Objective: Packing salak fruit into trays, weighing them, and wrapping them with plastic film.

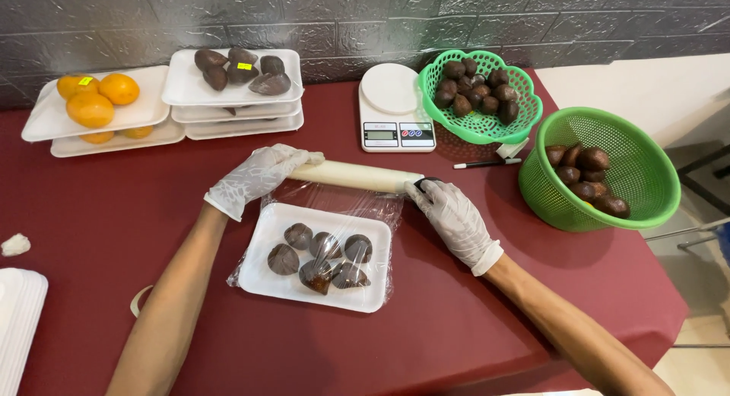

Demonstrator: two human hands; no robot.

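A roll of cling film (357, 176) lies across the dark red table just beyond a white foam tray (268, 276). Both my hands wear white gloves. My left hand (257, 177) grips the roll's left end and my right hand (450, 216) grips its right end. A sheet of clear film (346, 206) runs from the roll down over the tray and covers several dark brown fruits (325, 257) lying in it. The film's edge tucks around the tray's left and right sides.
At the back left, stacked white trays hold oranges (97, 98) and dark fruits (242, 70). A white kitchen scale (395, 111) stands behind the roll. Two green baskets (487, 122) (635, 145) with dark fruits sit at the right, a pen (487, 165) between them. Spare trays (19, 320) lie at the left edge.
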